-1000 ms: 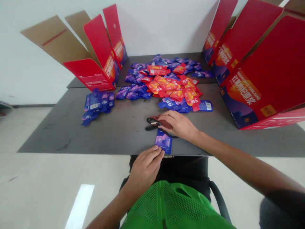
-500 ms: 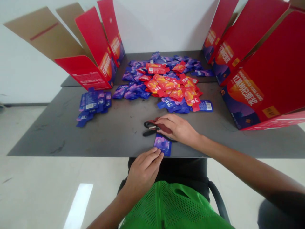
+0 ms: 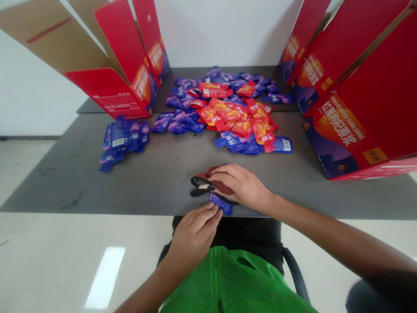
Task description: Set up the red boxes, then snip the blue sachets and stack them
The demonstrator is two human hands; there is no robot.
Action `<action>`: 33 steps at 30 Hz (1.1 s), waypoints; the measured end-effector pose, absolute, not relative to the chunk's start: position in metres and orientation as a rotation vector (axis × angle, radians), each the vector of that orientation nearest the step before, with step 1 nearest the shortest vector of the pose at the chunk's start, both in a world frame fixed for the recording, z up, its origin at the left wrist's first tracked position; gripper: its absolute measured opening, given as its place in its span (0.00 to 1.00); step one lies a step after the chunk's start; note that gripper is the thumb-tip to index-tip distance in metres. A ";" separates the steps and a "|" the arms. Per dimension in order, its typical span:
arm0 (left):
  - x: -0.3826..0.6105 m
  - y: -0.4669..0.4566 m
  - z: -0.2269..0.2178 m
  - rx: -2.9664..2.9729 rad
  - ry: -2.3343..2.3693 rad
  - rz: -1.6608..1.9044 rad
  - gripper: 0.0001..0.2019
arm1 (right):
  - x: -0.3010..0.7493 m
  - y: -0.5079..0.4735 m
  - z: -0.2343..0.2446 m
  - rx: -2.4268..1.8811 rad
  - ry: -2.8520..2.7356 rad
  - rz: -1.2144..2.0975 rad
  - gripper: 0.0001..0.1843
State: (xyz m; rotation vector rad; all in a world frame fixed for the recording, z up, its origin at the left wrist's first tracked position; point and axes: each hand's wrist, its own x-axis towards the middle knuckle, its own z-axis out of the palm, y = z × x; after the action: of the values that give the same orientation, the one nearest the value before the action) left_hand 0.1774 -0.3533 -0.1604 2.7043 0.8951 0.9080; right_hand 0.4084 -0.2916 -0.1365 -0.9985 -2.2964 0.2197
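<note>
A small blue-purple pouch [image 3: 221, 205] lies flat at the table's front edge. The fingertips of my left hand [image 3: 197, 228] press together on its near left corner, with the thumb hidden. Over the pouch's far part, my right hand [image 3: 243, 184] is closed on a reddish-brown cloth-like pad [image 3: 223, 188] that rests on it. A black strap [image 3: 197, 191] with a pale metal-looking clip loops out of the pad to the left. The palm hides most of the pad, and the pad covers much of the pouch.
Behind my hands, red-orange pouches [image 3: 228, 111] lie heaped on blue-purple pouches [image 3: 185, 119]. A smaller stack of blue pouches [image 3: 125, 137] sits at the left. Open red cartons stand at the left [image 3: 107, 93] and right [image 3: 345, 130]. The grey table [image 3: 78, 182] ends just before my lap.
My right hand and the pad have slid toward me, covering more of the pouch. My left hand stays on the pouch's near corner. The view has shifted slightly.
</note>
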 end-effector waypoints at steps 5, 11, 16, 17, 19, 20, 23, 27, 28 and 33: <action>0.178 -0.353 -0.160 2.691 0.898 0.913 0.16 | 0.432 -0.241 -0.140 -1.072 -2.290 0.040 0.16; 0.178 -0.354 -0.162 2.693 0.902 0.921 0.16 | 0.418 -0.271 -0.115 -1.041 -2.230 0.028 0.17; 0.176 -0.356 -0.163 2.708 0.949 0.812 0.11 | 0.394 -0.314 -0.121 -0.938 -2.332 0.231 0.15; 0.176 -0.356 -0.162 2.712 0.944 0.814 0.12 | 0.395 -0.311 -0.127 -0.945 -2.337 0.240 0.15; 0.177 -0.355 -0.161 2.714 0.920 0.847 0.14 | 0.402 -0.293 -0.136 -0.992 -2.303 0.210 0.14; 0.177 -0.354 -0.161 2.715 0.910 0.865 0.16 | 0.408 -0.281 -0.140 -1.023 -2.284 0.175 0.15; 0.179 -0.352 -0.159 2.724 0.900 0.876 0.16 | 0.429 -0.244 -0.141 -1.112 -2.286 0.009 0.15; 0.183 -0.350 -0.156 2.758 0.913 0.802 0.13 | 0.448 -0.242 -0.127 -1.154 -2.253 -0.104 0.15; 0.184 -0.350 -0.154 2.769 0.927 0.781 0.12 | 0.451 -0.251 -0.123 -1.164 -2.205 -0.098 0.16; 0.194 -0.344 -0.149 2.831 1.003 0.709 0.17 | 0.469 -0.305 -0.110 -1.279 -1.940 -0.079 0.21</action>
State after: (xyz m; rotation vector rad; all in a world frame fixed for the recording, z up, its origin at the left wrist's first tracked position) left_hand 0.1938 -0.3441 -0.1493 2.8307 1.0035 0.7090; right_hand 0.4692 -0.3050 -0.1101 -1.2791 -1.9396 -0.0790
